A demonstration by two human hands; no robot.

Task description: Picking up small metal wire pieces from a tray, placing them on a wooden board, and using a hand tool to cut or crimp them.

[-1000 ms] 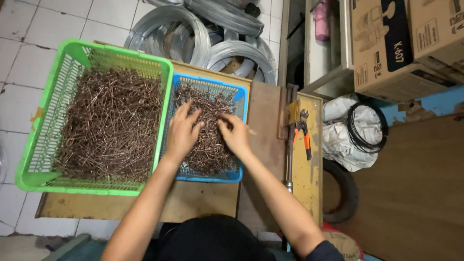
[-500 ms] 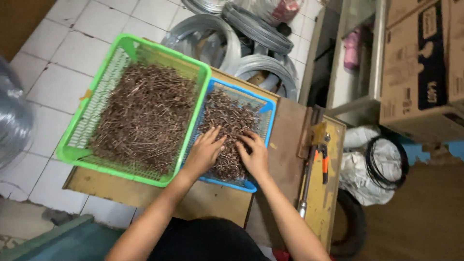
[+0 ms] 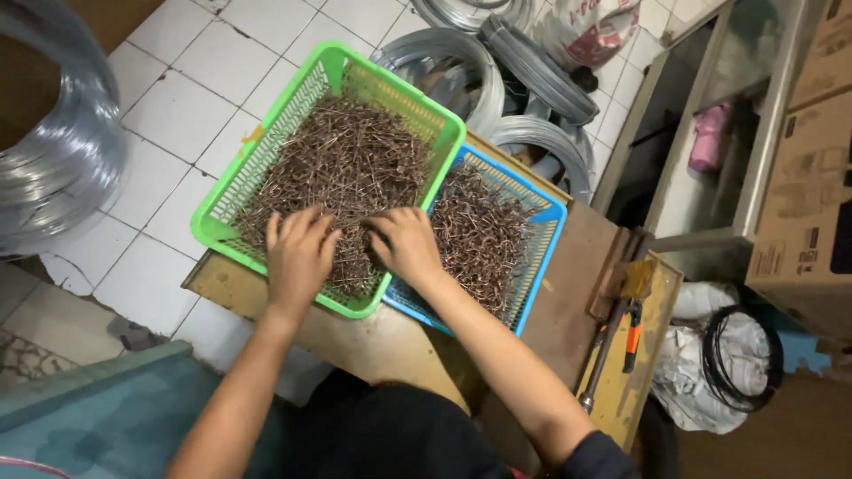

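A green plastic basket (image 3: 266, 151) sits on a wooden table, heaped with brown bent wire pieces (image 3: 355, 160). A smaller blue basket (image 3: 546, 257) with the same kind of wire pieces stands to its right, partly under the green one. My left hand (image 3: 300, 253) rests palm down on the wire pile in the green basket near its front edge, fingers spread. My right hand (image 3: 406, 244) lies on the pile at the green basket's front right corner, fingers curled into the pieces; whether it holds any is hidden.
Pliers with orange handles (image 3: 632, 333) and a long metal bar (image 3: 603, 355) lie at the wooden table's (image 3: 390, 341) right side. Coils of grey wire (image 3: 524, 80) sit behind the baskets, another large coil (image 3: 53, 160) at left. Cardboard boxes (image 3: 808, 177) stand at right.
Both hands moved left from the blue basket onto the wire pile in the green basket. The camera view shifted and tilted.
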